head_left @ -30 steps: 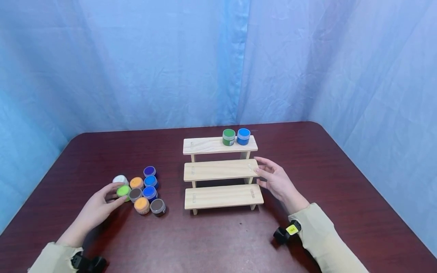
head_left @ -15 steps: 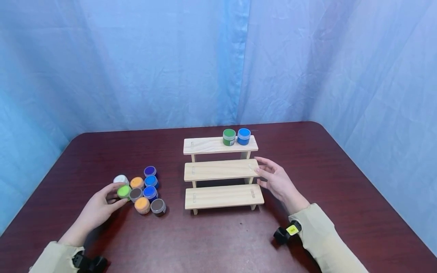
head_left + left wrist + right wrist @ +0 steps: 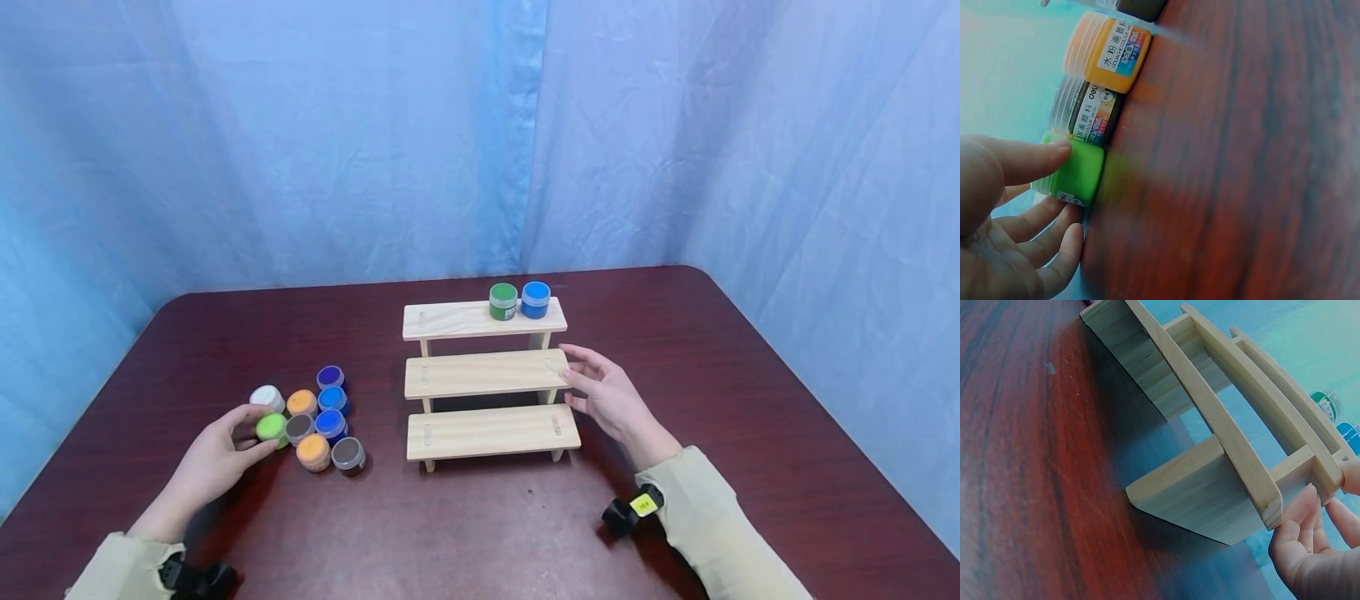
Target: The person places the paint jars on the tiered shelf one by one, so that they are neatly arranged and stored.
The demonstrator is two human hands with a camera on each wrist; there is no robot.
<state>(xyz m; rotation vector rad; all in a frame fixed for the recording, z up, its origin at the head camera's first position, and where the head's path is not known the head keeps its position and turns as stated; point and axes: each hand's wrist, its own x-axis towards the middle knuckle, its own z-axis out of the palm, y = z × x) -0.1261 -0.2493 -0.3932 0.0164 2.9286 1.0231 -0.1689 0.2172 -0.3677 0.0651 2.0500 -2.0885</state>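
Note:
My left hand (image 3: 217, 458) pinches a light green paint jar (image 3: 272, 428) between thumb and fingers, at the left edge of a cluster of jars. In the left wrist view this jar (image 3: 1080, 172) stands beside a dark jar (image 3: 1094, 112) and an orange jar (image 3: 1119, 53). A three-tier wooden stand (image 3: 480, 375) occupies the middle of the table. At its right end, my right hand (image 3: 607, 400) holds the middle shelf; the right wrist view shows the thumb and curled fingers around the shelf end (image 3: 1329, 478).
On the top shelf's right half sit a green jar (image 3: 503, 302) and a blue jar (image 3: 536, 300). A white jar (image 3: 267, 398), a purple jar (image 3: 330, 377), blue jars (image 3: 332, 423) and a dark jar (image 3: 348, 455) also stand on the dark red table (image 3: 480, 533). Blue curtains (image 3: 360, 142) hang behind.
The light green jar has shifted slightly toward me, away from the white jar, with the left hand on it. My right hand stays at the stand.

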